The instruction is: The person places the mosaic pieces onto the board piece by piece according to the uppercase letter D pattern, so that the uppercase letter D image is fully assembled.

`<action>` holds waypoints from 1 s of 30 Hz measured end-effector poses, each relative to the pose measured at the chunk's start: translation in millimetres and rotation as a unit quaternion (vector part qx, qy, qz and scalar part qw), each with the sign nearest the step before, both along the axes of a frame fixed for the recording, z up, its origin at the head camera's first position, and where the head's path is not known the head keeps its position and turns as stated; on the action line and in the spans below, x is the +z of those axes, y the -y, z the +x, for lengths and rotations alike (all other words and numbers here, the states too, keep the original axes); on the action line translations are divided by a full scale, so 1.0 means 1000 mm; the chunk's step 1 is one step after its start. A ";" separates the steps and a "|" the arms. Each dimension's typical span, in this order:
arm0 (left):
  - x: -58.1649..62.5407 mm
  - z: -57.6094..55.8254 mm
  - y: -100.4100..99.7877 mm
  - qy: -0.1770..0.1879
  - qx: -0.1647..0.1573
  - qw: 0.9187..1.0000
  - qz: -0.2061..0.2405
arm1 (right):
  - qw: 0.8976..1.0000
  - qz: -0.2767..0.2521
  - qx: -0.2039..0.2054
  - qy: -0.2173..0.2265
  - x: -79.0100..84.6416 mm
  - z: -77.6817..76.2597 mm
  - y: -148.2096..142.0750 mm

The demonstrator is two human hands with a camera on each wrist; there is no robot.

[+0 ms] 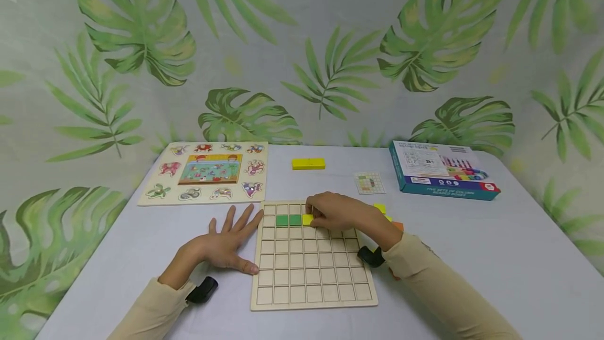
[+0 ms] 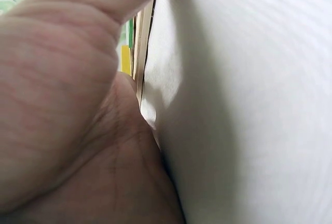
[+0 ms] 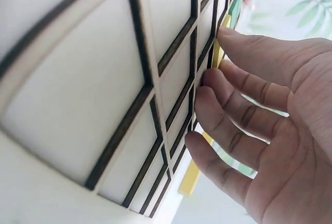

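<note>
A wooden grid board (image 1: 289, 277) lies flat on the white table, with two green square tiles (image 1: 281, 220) side by side in its second row from the back. Just right of them, my right hand (image 1: 337, 210) pinches a yellow square tile (image 1: 308, 220) between thumb and index finger. In the right wrist view, the yellow tile (image 3: 217, 53) shows at the board's surface, its far side partly hidden by the thumb. My left hand (image 1: 228, 245) rests on the table with fingers spread, its fingertips and thumb at the board's left edge.
An animal puzzle board (image 1: 155, 172) stands back left. A yellow block (image 1: 309, 163) and a patterned grid card (image 1: 369, 183) lie behind the board. At the right is a teal-edged box (image 1: 441, 169). Loose yellow tiles (image 1: 379, 208) and orange tiles (image 1: 398, 225) lie partly behind the right forearm.
</note>
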State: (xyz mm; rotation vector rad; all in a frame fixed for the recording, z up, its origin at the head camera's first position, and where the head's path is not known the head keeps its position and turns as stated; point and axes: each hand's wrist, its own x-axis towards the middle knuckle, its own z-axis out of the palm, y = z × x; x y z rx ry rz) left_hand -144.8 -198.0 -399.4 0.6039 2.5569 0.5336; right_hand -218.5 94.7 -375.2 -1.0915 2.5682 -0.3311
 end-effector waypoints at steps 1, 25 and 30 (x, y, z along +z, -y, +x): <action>0.000 0.000 0.000 0.000 0.000 1.000 -0.001 | 1.000 0.003 -0.003 0.000 0.000 0.000 0.000; -0.017 -0.008 0.006 -0.002 -0.009 1.000 0.022 | 0.999 -0.007 -0.030 0.016 0.004 0.000 -0.013; -0.008 -0.003 0.005 0.013 -0.017 1.000 0.022 | 0.999 -0.032 -0.031 0.010 0.006 0.000 -0.025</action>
